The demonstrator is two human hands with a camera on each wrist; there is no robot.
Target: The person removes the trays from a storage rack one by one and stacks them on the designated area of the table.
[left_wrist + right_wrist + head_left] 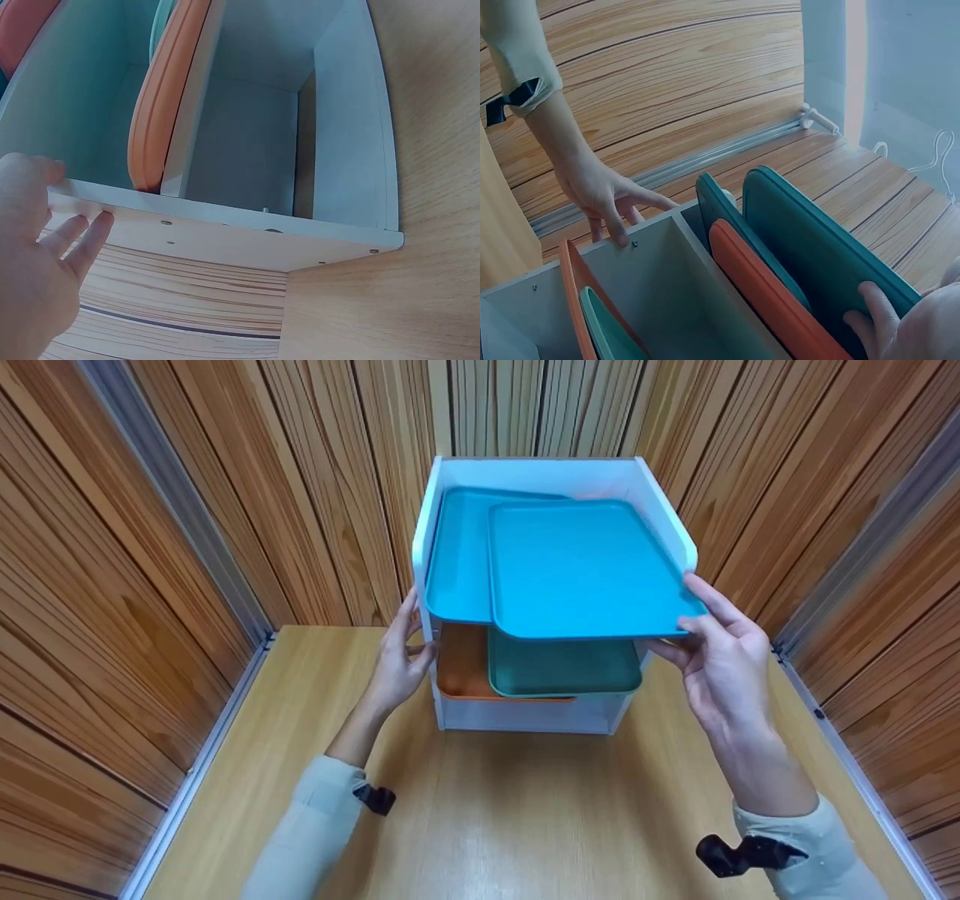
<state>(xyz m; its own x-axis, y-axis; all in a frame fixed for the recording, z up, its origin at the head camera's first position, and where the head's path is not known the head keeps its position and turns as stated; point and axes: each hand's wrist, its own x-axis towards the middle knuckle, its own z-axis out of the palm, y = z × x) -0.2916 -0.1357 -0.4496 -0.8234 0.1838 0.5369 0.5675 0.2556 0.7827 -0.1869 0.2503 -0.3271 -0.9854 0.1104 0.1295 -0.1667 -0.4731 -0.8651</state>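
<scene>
A white shelf rack (536, 474) stands upright on the wooden surface. My left hand (399, 661) grips the front edge of its left side panel, thumb on the inner side and fingers outside, as the left wrist view shows. My right hand (729, 671) pinches the front right corner of a blue tray (585, 570), thumb on top and fingers below. This tray lies at the top level, partly over another blue tray (459, 559). In the right wrist view, a red-orange tray (757, 285) is also at that level, under the blue ones.
One level down, a green tray (566, 666) overlaps an orange tray (461, 664), both poking out at the front. Below them is the lowest compartment (247, 142). Wood-grain panels (330, 480) stand behind and at both sides, with metal rails (217, 720) along the surface's edges.
</scene>
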